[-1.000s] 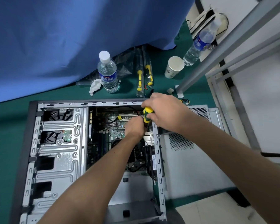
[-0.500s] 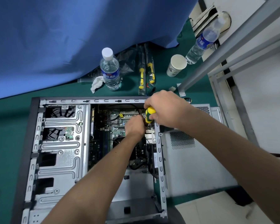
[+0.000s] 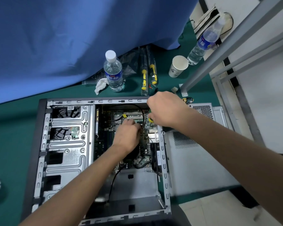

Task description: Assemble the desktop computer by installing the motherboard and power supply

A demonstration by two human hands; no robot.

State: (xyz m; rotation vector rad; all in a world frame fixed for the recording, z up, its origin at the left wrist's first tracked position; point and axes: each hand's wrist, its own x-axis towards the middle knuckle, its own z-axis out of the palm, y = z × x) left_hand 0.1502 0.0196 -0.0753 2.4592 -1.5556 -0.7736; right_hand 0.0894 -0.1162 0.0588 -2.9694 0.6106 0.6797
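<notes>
Since a moment ago, left hand (image 3: 127,136) has slid off the screwdriver (image 3: 151,119) onto the motherboard (image 3: 111,128) inside the case (image 3: 69,154), fingers curled; what they hold is hidden. Right hand (image 3: 166,110) grips the handle from above. A slipped tip could gouge the board.

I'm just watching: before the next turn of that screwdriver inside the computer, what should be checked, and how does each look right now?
1. Right hand grips the yellow screwdriver: ok.
2. Left hand steadies things over the motherboard: ok.
3. Tip seated in a screw: cannot tell, hidden by the hands.
4. Black cable away from the tip: not ok, it loops close by.
5. Case lies flat on the green table: ok.
6. Water bottle capped, outside the case: ok.
</notes>
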